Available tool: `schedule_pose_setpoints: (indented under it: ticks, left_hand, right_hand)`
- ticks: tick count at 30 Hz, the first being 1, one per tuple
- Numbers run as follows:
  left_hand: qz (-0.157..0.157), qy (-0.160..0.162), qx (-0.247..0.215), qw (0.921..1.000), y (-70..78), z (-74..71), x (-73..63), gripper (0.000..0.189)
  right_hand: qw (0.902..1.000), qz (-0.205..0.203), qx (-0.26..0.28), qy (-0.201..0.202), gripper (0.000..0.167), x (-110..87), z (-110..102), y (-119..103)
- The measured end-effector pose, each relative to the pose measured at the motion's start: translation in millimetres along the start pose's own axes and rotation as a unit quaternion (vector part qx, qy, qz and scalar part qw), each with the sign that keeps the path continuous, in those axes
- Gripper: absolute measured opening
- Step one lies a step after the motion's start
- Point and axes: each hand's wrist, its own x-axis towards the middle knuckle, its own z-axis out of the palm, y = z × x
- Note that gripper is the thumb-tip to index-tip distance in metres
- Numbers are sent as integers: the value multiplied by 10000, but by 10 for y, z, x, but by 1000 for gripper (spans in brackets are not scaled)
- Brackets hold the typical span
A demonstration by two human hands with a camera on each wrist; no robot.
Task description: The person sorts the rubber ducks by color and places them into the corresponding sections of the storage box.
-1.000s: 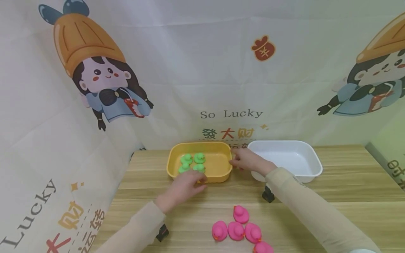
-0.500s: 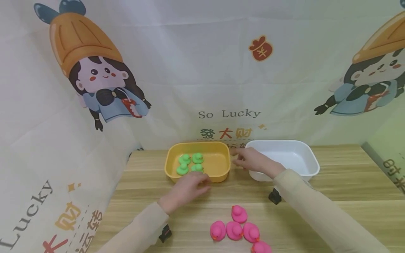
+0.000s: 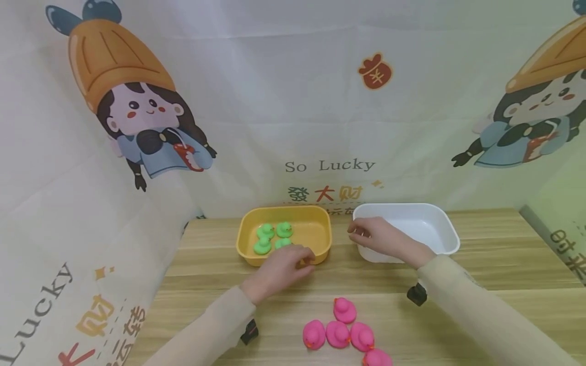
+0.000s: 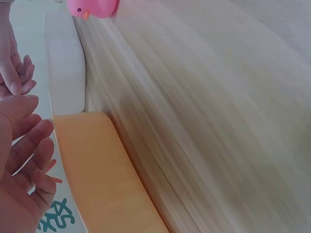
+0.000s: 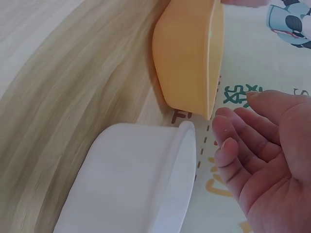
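Observation:
My left hand (image 3: 285,268) hovers over the front edge of the yellow bin (image 3: 326,248), its fingers loosely bent with nothing in them. Inside that bin sit several green rubber ducks (image 3: 284,230), grouped at its left side; one is partly hidden by the hand. My right hand (image 3: 382,238) is above the left end of the white bin (image 3: 450,239). In the right wrist view its relaxed, half-curled fingers (image 5: 238,138) hold nothing. Several pink rubber ducks (image 3: 338,334) lie together on the table nearer to me, below and between both hands.
The wooden table (image 3: 490,264) carries both bins side by side at its back edge, with a narrow gap between them. A printed cloth (image 3: 274,101) hangs behind and to the left. Black wrist pieces (image 3: 417,294) hang below the sleeves.
My right hand has moved right, away from the yellow bin to the white one. My left hand has shifted slightly right. The ducks keep their places, while the view has turned a little.

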Motion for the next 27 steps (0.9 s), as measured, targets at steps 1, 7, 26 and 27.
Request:
schedule_pose_setpoints:
  ticks: [1, 7, 26, 27]
  left_hand:
    - [-13, -12, 10, 10000, 13, 6, 24, 14]
    - [-194, -127, -107, 9997, 93, 29, 192, 15]
    - [-657, -222, -806, 9943, 187, 153, 723, 21]
    - [-705, -215, -843, 9937, 189, 156, 741, 21]
  right_hand:
    - [10000, -6, 1, 21, 16, -30, -7, 3]
    - [9998, -156, -44, 96, 13, -198, -47, -10]
    - [9988, -377, 109, 286, 10, -735, -30, 36]
    - [9988, -364, 128, 285, 10, -762, -16, 45]
